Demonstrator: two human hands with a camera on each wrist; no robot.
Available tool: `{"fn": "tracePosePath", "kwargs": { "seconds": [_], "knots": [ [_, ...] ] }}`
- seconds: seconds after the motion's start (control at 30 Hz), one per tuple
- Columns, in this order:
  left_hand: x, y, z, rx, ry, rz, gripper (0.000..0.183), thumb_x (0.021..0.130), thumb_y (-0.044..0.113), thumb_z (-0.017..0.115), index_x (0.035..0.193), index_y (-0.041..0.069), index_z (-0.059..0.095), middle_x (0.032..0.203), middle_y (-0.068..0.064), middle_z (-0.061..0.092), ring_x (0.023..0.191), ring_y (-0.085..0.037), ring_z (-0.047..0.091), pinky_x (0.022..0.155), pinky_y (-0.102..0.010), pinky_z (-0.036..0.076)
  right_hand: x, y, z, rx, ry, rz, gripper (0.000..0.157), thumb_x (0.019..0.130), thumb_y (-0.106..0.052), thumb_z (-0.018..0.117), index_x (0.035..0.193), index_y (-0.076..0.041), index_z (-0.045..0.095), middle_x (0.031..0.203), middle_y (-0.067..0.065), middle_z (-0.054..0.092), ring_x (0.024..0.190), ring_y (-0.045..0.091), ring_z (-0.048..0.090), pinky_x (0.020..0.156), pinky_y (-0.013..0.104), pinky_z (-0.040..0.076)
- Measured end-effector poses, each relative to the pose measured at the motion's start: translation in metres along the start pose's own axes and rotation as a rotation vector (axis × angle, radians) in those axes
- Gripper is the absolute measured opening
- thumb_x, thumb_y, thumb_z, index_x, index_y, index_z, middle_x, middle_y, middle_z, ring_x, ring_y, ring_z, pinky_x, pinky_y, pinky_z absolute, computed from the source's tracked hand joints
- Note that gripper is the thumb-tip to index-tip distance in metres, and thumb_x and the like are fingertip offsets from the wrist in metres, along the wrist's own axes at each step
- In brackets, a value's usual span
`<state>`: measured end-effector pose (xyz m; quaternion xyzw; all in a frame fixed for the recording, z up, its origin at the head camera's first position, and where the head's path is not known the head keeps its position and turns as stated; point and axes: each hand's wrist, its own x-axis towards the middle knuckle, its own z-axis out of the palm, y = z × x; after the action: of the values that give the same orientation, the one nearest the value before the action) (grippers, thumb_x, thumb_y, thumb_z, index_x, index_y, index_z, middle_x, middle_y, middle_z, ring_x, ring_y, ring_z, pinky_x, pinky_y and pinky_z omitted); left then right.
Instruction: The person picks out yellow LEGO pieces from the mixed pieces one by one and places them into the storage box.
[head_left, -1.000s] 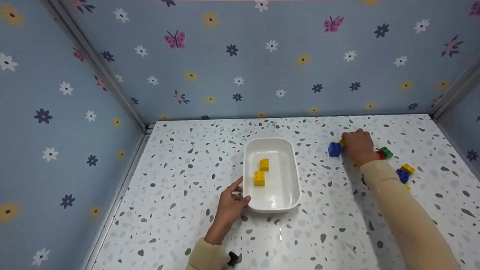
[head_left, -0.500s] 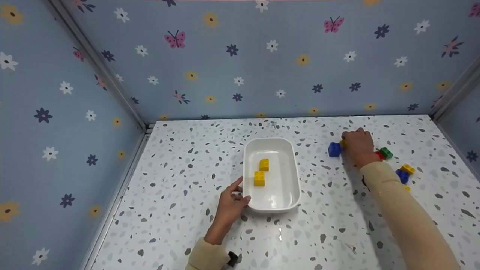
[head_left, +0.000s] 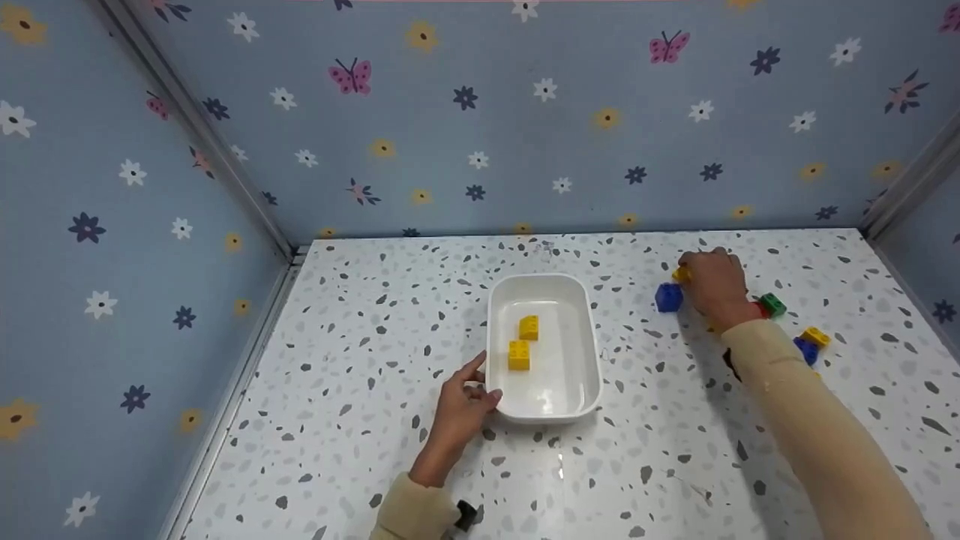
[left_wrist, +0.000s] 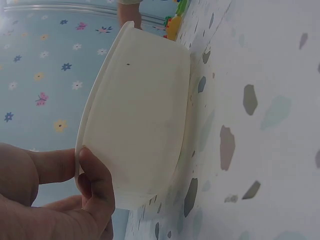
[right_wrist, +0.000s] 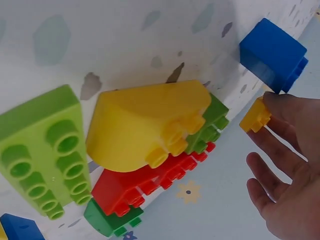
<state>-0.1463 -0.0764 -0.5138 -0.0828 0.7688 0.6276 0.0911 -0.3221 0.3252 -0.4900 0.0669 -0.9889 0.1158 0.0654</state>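
A white plastic tub (head_left: 546, 390) stands mid-table with two yellow toy bricks (head_left: 519, 355) inside. My left hand (head_left: 459, 409) pinches its near left rim between thumb and finger; the left wrist view shows the tub's outer wall (left_wrist: 137, 110) beyond those fingers. Over at the right, my right hand (head_left: 714, 285) holds a small yellow toy brick (right_wrist: 256, 117) between thumb and fingertips, while its other fingers are spread. A blue brick (right_wrist: 272, 52) lies just beside that thumb. The hand and sleeve hide part of the brick pile in the head view.
Near the right wrist lie a large yellow brick (right_wrist: 145, 125), a red brick (right_wrist: 145, 185), a light green brick (right_wrist: 47, 150) and a dark green one (head_left: 772, 304). Farther right are blue (head_left: 806, 350) and yellow bricks (head_left: 816, 337). A patterned wall (head_left: 510, 135) borders the table's back.
My right hand has shifted slightly toward the back wall, carrying the yellow brick a little away from the blue one. The left hand and tub stay in place.
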Motion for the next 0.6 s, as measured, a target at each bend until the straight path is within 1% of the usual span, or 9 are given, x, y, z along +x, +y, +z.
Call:
{"fn": "tracePosePath", "kwargs": {
  "seconds": [0.17,0.33,0.53,0.6],
  "knots": [
    [0.0,0.0,-0.001,-0.004,-0.004,0.009,0.07,0.097,-0.004,0.069,0.161,0.004,0.043,0.128,-0.022,0.055,0.091,-0.018,0.061,0.078,-0.026,0.06,0.003,-0.006,-0.006,0.005,0.027,-0.016,0.031,0.095,0.001,0.073,0.124,0.011,0.07,0.118,0.033,0.071,0.108,0.052,0.057,0.103,0.068,0.044],
    [0.001,0.002,0.0,-0.002,0.002,-0.008,0.07,0.097,-0.004,0.069,0.161,0.005,0.043,0.129,-0.022,0.055,0.091,-0.018,0.061,0.078,-0.026,0.06,0.005,-0.015,-0.014,0.003,0.027,-0.012,0.031,0.097,-0.001,0.073,0.126,0.01,0.069,0.12,0.032,0.07,0.111,0.05,0.057,0.106,0.066,0.044],
    [0.0,0.001,0.0,0.005,0.004,-0.016,0.07,0.097,-0.003,0.069,0.162,0.006,0.043,0.127,-0.018,0.055,0.092,-0.018,0.06,0.08,-0.028,0.06,0.005,-0.029,-0.02,0.014,0.037,-0.032,0.031,0.095,-0.001,0.075,0.125,0.007,0.07,0.12,0.03,0.072,0.11,0.048,0.057,0.106,0.064,0.045],
    [0.0,0.001,0.0,0.011,0.008,-0.015,0.07,0.097,-0.003,0.07,0.161,0.006,0.043,0.126,-0.017,0.056,0.092,-0.018,0.06,0.08,-0.028,0.06,0.005,-0.034,-0.02,0.021,0.05,-0.059,0.031,0.095,-0.001,0.076,0.124,0.007,0.071,0.119,0.03,0.072,0.109,0.048,0.057,0.105,0.064,0.045]
  ]
}}
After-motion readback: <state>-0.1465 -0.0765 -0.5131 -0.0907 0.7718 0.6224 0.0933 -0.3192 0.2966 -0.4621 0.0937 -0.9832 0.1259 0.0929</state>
